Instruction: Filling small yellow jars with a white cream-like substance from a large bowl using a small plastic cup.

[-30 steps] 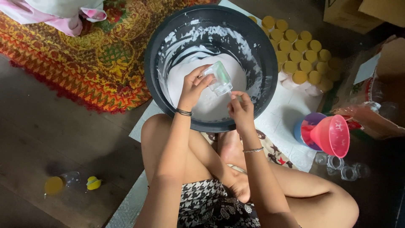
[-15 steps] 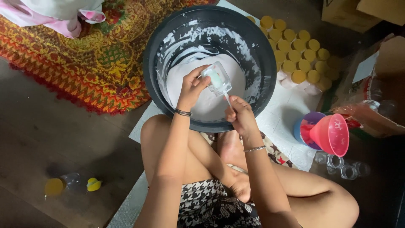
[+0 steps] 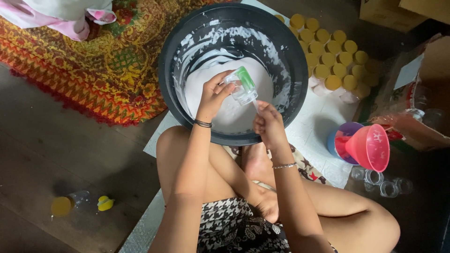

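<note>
left hand [image 3: 213, 96]: fingers wrapped round small clear jar [image 3: 243, 87], tilted over black basin [image 3: 187, 28]
right hand [image 3: 268, 122]: pinching thin stick [image 3: 255, 105], just below the jar mouth

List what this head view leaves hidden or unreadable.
- Tool in the right hand: only a thin stem shows; fingers hide the rest.
- Jar contents: glare and green smear obscure the fill.
- Basin depth: white mix covers the bottom.
- Boxes: cut by the top edge.

Both arms reach forward, elbows bent. The left hand [image 3: 212, 96] is curled in a grip, wrist raised; the right hand [image 3: 268, 122] pinches, fingers closed.
</note>
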